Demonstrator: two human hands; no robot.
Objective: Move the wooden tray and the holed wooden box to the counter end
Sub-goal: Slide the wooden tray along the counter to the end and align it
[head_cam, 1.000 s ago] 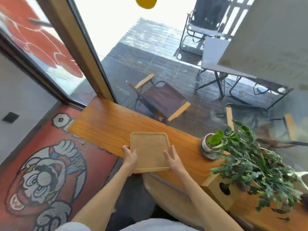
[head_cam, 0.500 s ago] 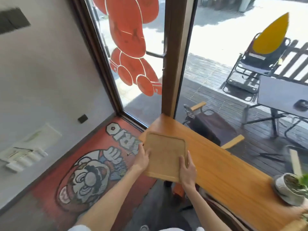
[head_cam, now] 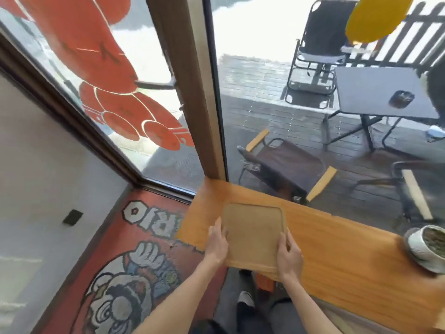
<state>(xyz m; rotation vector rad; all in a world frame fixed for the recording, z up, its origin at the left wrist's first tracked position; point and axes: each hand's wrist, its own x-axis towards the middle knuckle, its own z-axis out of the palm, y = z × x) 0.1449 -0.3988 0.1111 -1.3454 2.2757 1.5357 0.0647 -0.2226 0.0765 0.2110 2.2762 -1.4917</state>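
So I have both hands clasping the wooden tray, left hand and right hand, seemingly resting at the counter end; the holed wooden box, unseen, remains.

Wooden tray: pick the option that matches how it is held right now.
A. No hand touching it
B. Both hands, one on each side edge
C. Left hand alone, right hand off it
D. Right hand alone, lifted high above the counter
B. The left hand grips the left edge of the wooden tray and the right hand grips its right edge, near the counter end.
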